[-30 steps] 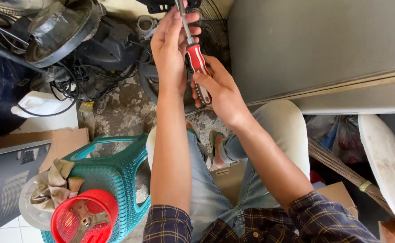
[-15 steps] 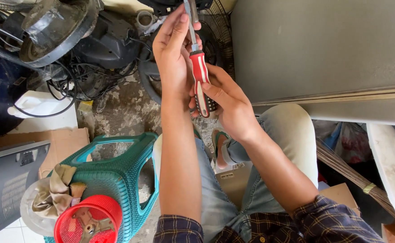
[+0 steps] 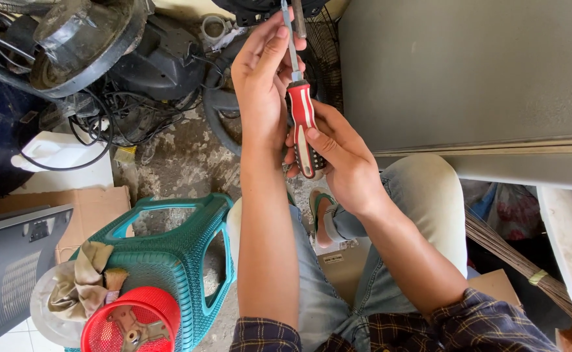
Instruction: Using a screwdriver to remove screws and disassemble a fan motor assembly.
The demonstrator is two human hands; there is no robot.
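Upper centre: right hand point(image 3: 338, 156) grasps red-and-white-handled metal screwdriver point(image 3: 301, 117); left hand point(image 3: 263, 78) pinches its steel shaft near a black fan grille point(image 3: 318, 45).

The tip of the screwdriver point(image 3: 297, 85) ran off the top edge, above the left hand point(image 3: 263, 78). The right hand point(image 3: 338, 163) hid part of its handle. The black thing above was cut off too.
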